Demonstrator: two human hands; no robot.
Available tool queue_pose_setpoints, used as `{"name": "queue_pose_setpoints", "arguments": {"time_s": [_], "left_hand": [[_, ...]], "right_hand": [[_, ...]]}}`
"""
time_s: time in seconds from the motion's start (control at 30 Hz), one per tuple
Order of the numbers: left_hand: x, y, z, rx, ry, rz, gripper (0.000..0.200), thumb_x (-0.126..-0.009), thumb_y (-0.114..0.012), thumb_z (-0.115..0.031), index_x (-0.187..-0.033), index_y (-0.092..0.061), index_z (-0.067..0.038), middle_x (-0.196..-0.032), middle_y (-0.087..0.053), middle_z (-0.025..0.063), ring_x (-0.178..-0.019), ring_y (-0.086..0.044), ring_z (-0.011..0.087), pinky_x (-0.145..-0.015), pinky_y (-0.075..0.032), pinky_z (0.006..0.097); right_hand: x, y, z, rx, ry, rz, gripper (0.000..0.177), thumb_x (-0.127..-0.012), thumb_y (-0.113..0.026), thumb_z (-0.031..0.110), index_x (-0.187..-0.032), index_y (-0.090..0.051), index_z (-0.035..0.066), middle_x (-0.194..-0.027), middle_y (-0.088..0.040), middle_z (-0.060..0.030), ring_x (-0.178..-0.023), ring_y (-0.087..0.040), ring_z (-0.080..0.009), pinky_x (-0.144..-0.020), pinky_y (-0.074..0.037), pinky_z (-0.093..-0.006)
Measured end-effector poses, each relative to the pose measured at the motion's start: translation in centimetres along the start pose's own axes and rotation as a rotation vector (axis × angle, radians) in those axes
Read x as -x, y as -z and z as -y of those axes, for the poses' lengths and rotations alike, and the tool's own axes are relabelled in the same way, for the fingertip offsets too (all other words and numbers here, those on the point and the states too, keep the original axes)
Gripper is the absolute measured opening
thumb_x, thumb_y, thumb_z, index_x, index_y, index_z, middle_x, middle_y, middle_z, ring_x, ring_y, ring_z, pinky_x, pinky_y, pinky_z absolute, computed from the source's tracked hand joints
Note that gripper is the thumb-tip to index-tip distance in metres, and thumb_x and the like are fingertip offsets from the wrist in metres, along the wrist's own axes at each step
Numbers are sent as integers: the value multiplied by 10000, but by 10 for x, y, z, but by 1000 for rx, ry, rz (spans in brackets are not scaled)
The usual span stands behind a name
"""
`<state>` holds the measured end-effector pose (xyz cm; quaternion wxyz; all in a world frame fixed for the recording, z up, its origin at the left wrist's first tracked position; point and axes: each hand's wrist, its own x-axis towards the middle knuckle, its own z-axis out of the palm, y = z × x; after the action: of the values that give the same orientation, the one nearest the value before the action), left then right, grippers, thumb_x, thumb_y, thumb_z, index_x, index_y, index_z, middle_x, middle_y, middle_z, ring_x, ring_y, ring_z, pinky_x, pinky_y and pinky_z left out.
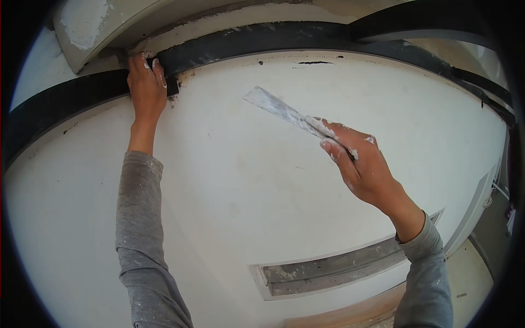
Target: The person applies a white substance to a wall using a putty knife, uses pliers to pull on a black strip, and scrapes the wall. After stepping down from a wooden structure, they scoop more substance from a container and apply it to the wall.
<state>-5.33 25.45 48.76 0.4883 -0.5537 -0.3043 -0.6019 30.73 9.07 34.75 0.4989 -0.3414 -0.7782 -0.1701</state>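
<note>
My right hand [367,164], smeared with white putty, is closed round the handle of a putty knife [278,107]. Its flat metal blade, streaked white, points up and left in front of the white wall surface [229,180], apart from the beam. At upper left, my left hand [146,90] grips a dark metal beam [246,42], its fingertips hooked over the top edge at a joint. White putty marks those fingers too. Beside this hand a short black plate end [173,86] projects, with rough dark specks around it.
A second dark beam [421,24] branches off at upper right. Above the left hand juts a pale ledge [123,24] with patchy plaster. Lower down are a rectangular recess [333,270] in the white surface and a wooden board [350,314].
</note>
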Motion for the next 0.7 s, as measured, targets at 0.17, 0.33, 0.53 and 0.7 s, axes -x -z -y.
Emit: {"name": "queue_pose_setpoints", "arguments": {"time_s": [0.17,0.33,0.53,0.7], "left_hand": [[-28,12,-41,-124,209,79,437,-942,-525,-329,-1022,-575,97,-1053,-609,292,-998,-593,433,-885,-451,482],[-49,-18,-86,-141,183,337,591,-969,-357,-450,-1112,-615,63,-1145,-622,269,-1104,-558,440,-999,-367,508],[-76,-38,-115,-331,224,593,576,-1014,-222,-461,-1370,-458,-75,-1297,-522,268,-1222,-467,468,-1038,-322,594],[-86,-76,-56,-321,194,531,562,-1038,-208,-375,-1307,-489,30,-1291,-501,317,-1181,-488,481,-977,-383,562]], "right_hand": [[277,-67,-40,-518,-870,302,270,-923,-646,252,-1046,-647,11,-617,-487,-60,-553,-400,-135,-537,-374,-309],[586,-103,-3,44,-1446,606,394,-742,-703,355,-926,-681,7,-880,-678,-240,-845,-656,-418,-767,-529,-480],[746,-52,38,48,-1816,709,418,-768,-692,383,-962,-678,13,-940,-680,-235,-933,-654,-409,-815,-527,-477],[732,-15,36,218,-2117,716,515,-785,-686,425,-1000,-646,-40,-1020,-674,-242,-1024,-647,-384,-866,-525,-464]]}}
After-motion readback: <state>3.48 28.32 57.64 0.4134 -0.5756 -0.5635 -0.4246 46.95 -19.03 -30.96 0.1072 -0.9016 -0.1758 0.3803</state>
